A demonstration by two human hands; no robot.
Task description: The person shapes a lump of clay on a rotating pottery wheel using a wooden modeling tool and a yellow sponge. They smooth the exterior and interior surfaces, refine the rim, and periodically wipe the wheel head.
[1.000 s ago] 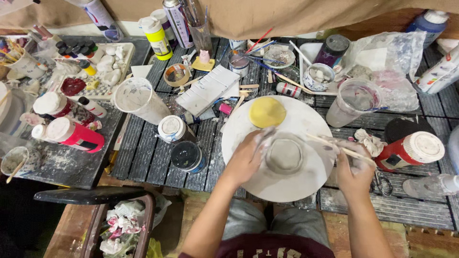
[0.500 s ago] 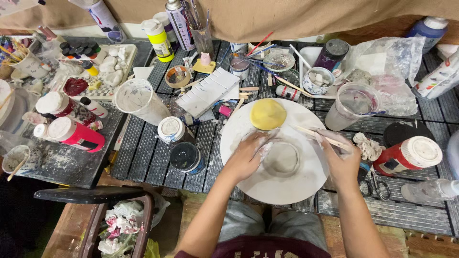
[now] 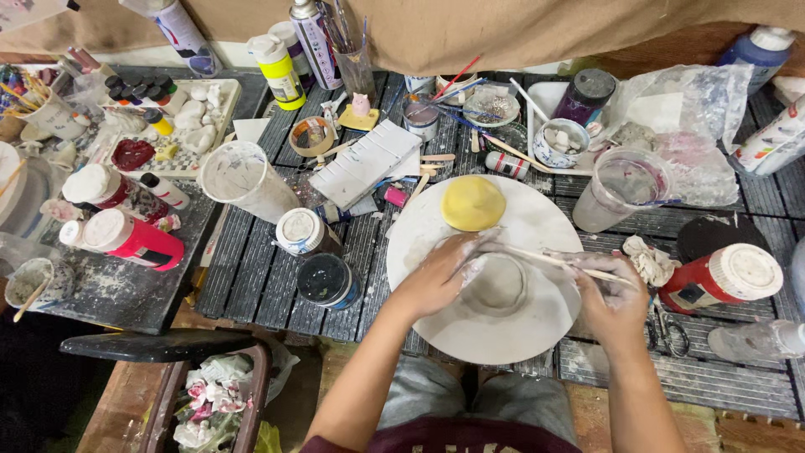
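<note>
Cluttered slatted worktable point(image 3: 277, 277): left hand point(image 3: 444, 273) cupped against a small clay bowl point(image 3: 496, 285) centred on the white round board point(image 3: 537, 335), right hand point(image 3: 616, 294) pinching a thin stick point(image 3: 545, 258), whose slip could gouge the soft wall.

Red labelled bottle point(image 3: 721, 281), far right

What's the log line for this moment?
left hand: steadies clay bowl | right hand: holds thin stick across bowl | base: round white board | yellow sponge behind
</note>
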